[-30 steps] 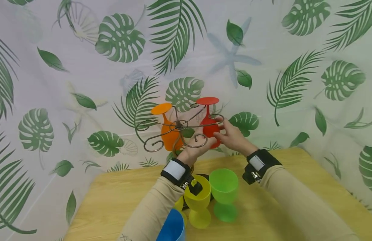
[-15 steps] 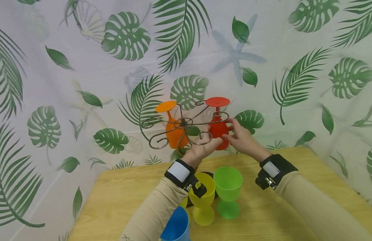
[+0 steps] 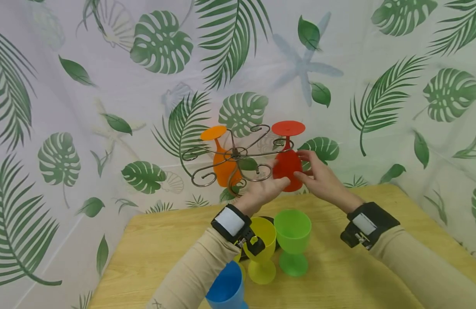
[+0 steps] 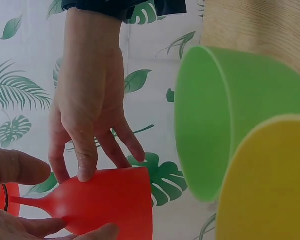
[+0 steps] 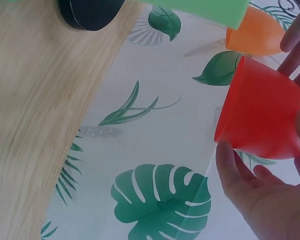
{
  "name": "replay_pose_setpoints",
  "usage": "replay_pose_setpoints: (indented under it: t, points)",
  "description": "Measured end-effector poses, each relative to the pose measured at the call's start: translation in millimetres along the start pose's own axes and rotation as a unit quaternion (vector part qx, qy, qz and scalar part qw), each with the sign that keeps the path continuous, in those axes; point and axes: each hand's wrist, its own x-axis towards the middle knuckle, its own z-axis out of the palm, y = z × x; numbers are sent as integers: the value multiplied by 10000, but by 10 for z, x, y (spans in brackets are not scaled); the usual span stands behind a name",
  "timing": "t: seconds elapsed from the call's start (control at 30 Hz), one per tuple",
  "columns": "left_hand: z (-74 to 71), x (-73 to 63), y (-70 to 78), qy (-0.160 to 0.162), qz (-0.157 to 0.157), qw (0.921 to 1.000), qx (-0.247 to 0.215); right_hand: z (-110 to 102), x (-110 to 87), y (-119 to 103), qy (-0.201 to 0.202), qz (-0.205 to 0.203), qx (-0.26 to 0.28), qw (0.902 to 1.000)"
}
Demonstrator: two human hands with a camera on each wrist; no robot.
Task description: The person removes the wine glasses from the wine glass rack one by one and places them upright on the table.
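Observation:
Upside down in the head view is a red goblet, its foot uppermost. My right hand grips its bowl from the right. Fingers of my left hand touch the bowl from the left, with the thumb near the rim. Beside the stem is a curled arm of a metal wire rack; whether the curl still surrounds the stem I cannot tell. An orange goblet hangs inverted on the rack's far left side. In the right wrist view, fingers lie on both sides of the red bowl.
Upright on the wooden table stand a green goblet, a yellow goblet and a blue goblet. Another yellow one shows partly by my left sleeve. A black base lies behind them. A leaf-patterned sheet hangs behind the table.
The red goblet and my right hand have moved right, away from the rack's centre, and my left hand has moved along with them. The orange goblet still hangs on the rack.

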Motion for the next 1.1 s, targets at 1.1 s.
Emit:
replay_pose_setpoints:
  t: [1.1]
  points:
    - [-55, -541, 16, -640, 1026, 9780, 1700, -152, -808, -82, 209, -698, 81, 9973]
